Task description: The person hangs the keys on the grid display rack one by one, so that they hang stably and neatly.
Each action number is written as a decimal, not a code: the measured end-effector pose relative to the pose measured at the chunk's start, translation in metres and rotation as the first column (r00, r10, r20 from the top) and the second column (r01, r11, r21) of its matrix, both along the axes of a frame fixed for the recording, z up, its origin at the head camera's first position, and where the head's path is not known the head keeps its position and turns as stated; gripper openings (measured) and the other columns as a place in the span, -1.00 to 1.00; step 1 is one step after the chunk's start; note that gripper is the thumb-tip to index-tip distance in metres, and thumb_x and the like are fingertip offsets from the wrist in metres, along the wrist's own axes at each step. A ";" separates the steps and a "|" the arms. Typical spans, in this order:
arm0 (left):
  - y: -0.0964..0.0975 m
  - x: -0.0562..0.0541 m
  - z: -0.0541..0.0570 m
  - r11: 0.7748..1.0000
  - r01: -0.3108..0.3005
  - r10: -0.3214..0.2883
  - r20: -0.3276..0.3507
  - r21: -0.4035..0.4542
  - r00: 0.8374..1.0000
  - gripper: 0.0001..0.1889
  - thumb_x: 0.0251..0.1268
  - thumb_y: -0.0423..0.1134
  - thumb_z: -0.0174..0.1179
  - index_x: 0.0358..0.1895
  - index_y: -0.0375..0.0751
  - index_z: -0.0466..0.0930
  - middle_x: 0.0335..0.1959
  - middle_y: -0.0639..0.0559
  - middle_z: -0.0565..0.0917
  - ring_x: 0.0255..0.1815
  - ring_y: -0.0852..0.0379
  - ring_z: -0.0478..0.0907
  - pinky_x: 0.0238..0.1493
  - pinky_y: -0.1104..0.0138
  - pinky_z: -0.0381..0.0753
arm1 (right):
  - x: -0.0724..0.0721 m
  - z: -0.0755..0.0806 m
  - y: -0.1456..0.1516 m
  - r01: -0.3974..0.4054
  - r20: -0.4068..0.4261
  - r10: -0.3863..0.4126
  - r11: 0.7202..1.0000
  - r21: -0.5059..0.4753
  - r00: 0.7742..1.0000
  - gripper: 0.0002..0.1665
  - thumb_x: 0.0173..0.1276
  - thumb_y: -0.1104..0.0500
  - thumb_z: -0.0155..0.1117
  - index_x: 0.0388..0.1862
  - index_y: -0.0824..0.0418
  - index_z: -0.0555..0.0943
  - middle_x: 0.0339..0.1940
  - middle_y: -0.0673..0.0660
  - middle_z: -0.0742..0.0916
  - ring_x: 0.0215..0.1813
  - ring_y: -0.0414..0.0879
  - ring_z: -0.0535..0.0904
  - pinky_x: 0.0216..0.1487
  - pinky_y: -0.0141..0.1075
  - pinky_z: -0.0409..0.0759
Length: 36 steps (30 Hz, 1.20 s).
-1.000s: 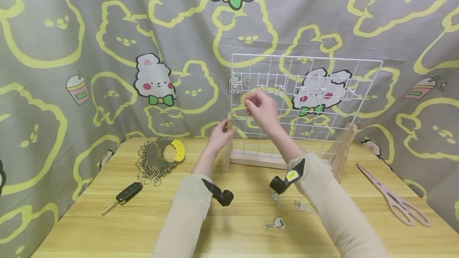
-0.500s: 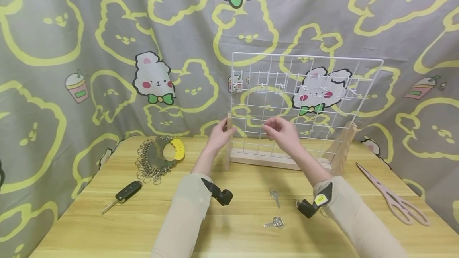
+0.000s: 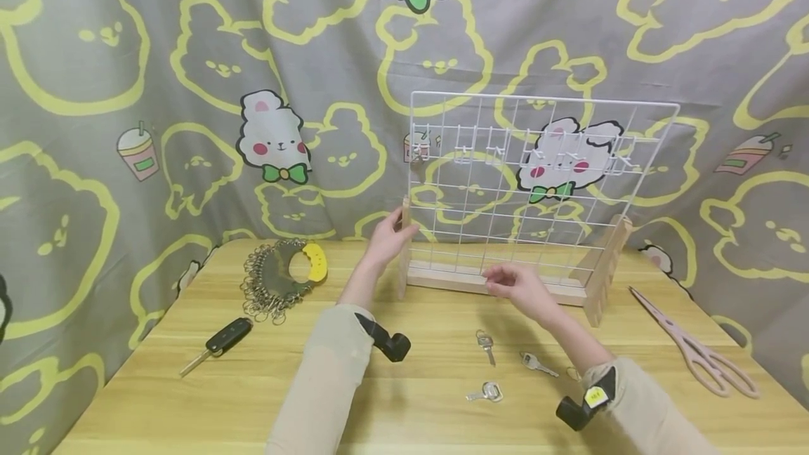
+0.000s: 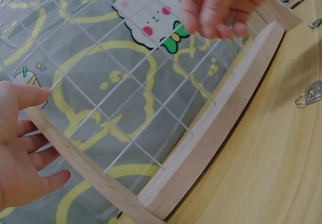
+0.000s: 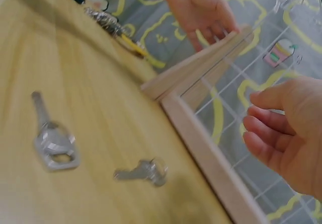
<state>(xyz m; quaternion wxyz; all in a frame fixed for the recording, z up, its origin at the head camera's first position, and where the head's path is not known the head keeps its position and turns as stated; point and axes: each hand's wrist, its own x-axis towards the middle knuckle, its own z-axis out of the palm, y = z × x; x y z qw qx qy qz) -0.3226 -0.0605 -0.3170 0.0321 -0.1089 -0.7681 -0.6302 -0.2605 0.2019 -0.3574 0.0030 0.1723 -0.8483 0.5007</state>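
Note:
A white wire grid rack (image 3: 505, 216) in a wooden stand has several small hooks along its upper part. My left hand (image 3: 385, 239) grips the stand's left wooden post (image 4: 85, 163), thumb in front and fingers behind. My right hand (image 3: 520, 290), holding nothing, hovers before the rack's wooden base (image 3: 449, 278) with relaxed fingers. From the leftmost hook hangs a small key (image 3: 417, 166), also visible at the top of the right wrist view. On the table below the right hand lie one key (image 3: 485, 347), a second key (image 3: 487, 392) and a third key (image 3: 538, 364).
At left on the table (image 3: 379, 413) lie a black car key (image 3: 227, 338) and a ring sizer (image 3: 278, 279) with many metal rings and a yellow part. Pink scissors (image 3: 692, 350) lie at right. Behind the rack hangs a patterned grey curtain (image 3: 341, 34).
My right hand has moved down and right from the leftmost hook to the rack's base. A key now shows hanging there. My left hand stays on the post.

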 end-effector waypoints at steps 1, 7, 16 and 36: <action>0.000 0.000 0.000 1.000 0.001 -0.001 -0.001 -0.003 1.000 -0.31 0.26 -0.22 0.15 0.42 -0.21 0.08 0.37 -0.14 0.24 0.33 -0.07 0.24 0.34 0.10 0.19 | 0.001 -0.004 0.002 -0.009 0.019 0.009 1.000 0.003 1.000 -0.69 0.24 0.34 0.22 -0.08 0.52 0.50 -0.23 0.34 0.64 -0.20 0.10 0.59 -0.20 -0.19 0.65; 0.002 0.000 0.000 1.000 -0.007 0.007 0.000 -0.002 1.000 -0.31 0.26 -0.21 0.16 0.42 -0.20 0.09 0.36 -0.14 0.26 0.32 -0.08 0.25 0.34 0.07 0.19 | 0.003 -0.025 0.008 -0.073 0.108 0.070 0.997 0.025 0.992 -0.70 0.22 0.30 0.23 -0.14 0.50 0.50 -0.31 0.21 0.64 -0.26 0.00 0.55 -0.25 -0.26 0.62; 0.003 -0.001 -0.001 1.000 -0.011 0.011 0.000 0.006 1.000 -0.31 0.27 -0.22 0.14 0.42 -0.21 0.08 0.36 -0.17 0.25 0.33 -0.09 0.23 0.34 0.10 0.19 | 0.001 -0.047 0.014 -0.205 0.181 0.197 0.978 0.030 0.964 -0.68 0.18 0.35 0.24 -0.12 0.51 0.50 -0.32 0.17 0.63 -0.33 -0.10 0.52 -0.40 -0.39 0.57; 0.000 -0.001 0.002 0.999 -0.025 0.025 -0.019 -0.034 1.000 -0.38 0.30 -0.20 0.11 0.39 -0.24 0.14 0.31 -0.18 0.33 0.30 -0.07 0.29 0.32 0.11 0.24 | -0.003 -0.050 0.004 -0.309 0.118 0.291 0.932 0.187 0.949 -0.92 0.19 0.34 0.27 -0.34 0.36 0.59 -0.46 0.05 0.59 -0.41 -0.17 0.43 -0.42 -0.45 0.48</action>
